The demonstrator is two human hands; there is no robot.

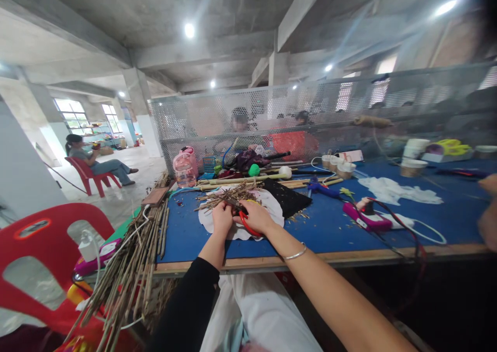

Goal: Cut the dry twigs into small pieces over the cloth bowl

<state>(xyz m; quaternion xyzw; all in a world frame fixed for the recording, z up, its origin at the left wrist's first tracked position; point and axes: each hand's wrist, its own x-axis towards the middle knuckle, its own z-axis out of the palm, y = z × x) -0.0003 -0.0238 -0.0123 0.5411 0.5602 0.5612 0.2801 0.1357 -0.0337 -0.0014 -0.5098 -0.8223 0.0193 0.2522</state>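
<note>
My left hand [222,217] is closed around the near ends of a bundle of thin brown twigs [229,194] that fans out to the left over a white cloth [272,209]. Right beside it, my right hand [256,216] grips red-handled scissors [247,225], their blades at the twigs. Both hands rest over the blue table top [326,228], close to its near edge. A black sleeve covers my left arm and a thin bangle sits on my right wrist.
A heap of long sticks [132,269] leans off the table's left end beside a red plastic chair [46,269]. A pink glue gun [365,218] with cable, a black cloth [287,196], cups [341,168] and a mesh partition [310,114] lie beyond. People sit behind it.
</note>
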